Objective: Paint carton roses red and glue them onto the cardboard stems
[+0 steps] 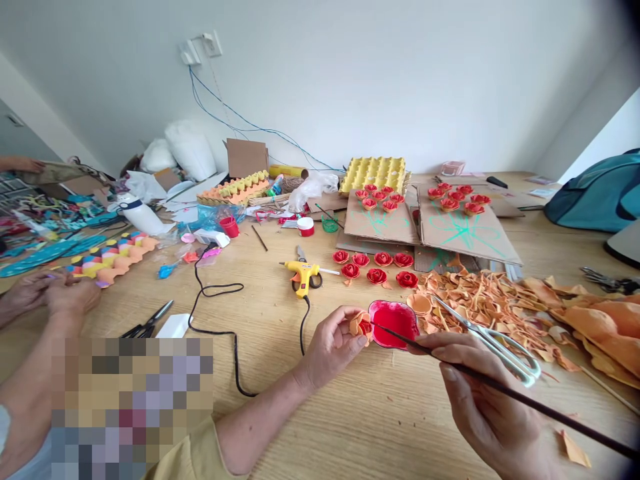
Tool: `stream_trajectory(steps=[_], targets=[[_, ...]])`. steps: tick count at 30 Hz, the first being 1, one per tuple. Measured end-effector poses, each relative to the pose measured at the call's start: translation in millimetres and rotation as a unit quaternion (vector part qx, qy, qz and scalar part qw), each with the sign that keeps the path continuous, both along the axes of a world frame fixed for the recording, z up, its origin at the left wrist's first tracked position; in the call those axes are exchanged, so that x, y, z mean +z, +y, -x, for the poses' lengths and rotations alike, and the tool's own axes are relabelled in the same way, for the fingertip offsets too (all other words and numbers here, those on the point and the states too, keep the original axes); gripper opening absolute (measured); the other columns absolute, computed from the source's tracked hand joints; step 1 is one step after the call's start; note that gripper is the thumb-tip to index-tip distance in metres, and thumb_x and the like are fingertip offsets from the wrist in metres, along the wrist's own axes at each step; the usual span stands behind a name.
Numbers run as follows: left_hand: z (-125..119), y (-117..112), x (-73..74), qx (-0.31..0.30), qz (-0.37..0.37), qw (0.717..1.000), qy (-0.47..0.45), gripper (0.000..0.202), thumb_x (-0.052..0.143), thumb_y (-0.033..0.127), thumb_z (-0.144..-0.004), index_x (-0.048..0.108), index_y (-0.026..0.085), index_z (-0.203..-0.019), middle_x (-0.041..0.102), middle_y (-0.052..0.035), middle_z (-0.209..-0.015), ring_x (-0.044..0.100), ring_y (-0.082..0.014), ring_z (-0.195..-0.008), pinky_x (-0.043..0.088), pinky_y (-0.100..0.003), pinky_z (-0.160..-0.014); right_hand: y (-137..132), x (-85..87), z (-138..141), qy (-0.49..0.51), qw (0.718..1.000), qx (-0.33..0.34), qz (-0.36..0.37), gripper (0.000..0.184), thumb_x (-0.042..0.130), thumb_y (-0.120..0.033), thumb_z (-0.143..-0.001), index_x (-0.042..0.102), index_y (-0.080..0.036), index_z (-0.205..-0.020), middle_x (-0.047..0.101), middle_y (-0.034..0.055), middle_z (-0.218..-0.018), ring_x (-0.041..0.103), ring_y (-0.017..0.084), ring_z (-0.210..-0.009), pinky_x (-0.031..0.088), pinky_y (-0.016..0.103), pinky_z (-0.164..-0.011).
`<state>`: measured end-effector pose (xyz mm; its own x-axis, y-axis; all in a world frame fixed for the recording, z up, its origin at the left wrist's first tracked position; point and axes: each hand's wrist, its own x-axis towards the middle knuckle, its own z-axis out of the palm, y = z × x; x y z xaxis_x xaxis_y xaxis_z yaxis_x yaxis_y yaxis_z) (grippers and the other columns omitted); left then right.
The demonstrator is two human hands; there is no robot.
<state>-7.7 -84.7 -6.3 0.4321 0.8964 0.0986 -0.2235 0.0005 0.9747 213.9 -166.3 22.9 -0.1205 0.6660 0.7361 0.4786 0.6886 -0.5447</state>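
Observation:
Between the fingertips of my left hand [333,347] is a small orange egg-carton flower [359,325], its inside partly red. My right hand [483,393] is closed round a long dark paintbrush [520,399], whose tip touches the flower. Just behind the brush lies a shallow dish of red paint [393,323]. Several finished-looking red flowers [377,275] sit in two rows beyond the dish. A yellow glue gun [301,275] lies to their left, near my left hand.
Orange carton scraps [475,300] and white-handled scissors [505,350] lie at the right. Red flowers stand on cardboard sheets [460,233] behind. A black cord [235,360] crosses the table. At the left, another person's hands [70,293] hold a painted carton [117,257].

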Motion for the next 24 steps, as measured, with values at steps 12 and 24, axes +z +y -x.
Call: stream_trajectory(steps=[12,24], targets=[[1,-1,-10.5,-0.008,-0.065,0.997,0.036,0.042,0.081,0.037,-0.081,0.065,0.015,-0.114,0.064,-0.0085,-0.105,0.064,-0.0192,-0.096,0.055,-0.031,-0.087,1,-3.3,3,-0.046,0.999,0.018,0.005,0.030,0.051,0.001,-0.094,0.057,-0.019,-0.115,0.067,0.0089,-0.110,0.070,0.016,-0.101,0.055,0.027,-0.088],[1,0,-10.0,-0.016,-0.036,0.999,0.010,0.044,0.080,0.040,-0.083,0.062,0.017,-0.117,0.066,-0.0084,-0.108,0.065,-0.0201,-0.099,0.055,-0.034,-0.091,-4,-0.7,0,-0.040,0.999,0.026,0.012,0.028,0.052,-0.001,-0.095,0.058,-0.020,-0.114,0.068,0.0105,-0.112,0.070,0.017,-0.103,0.057,0.028,-0.087]])
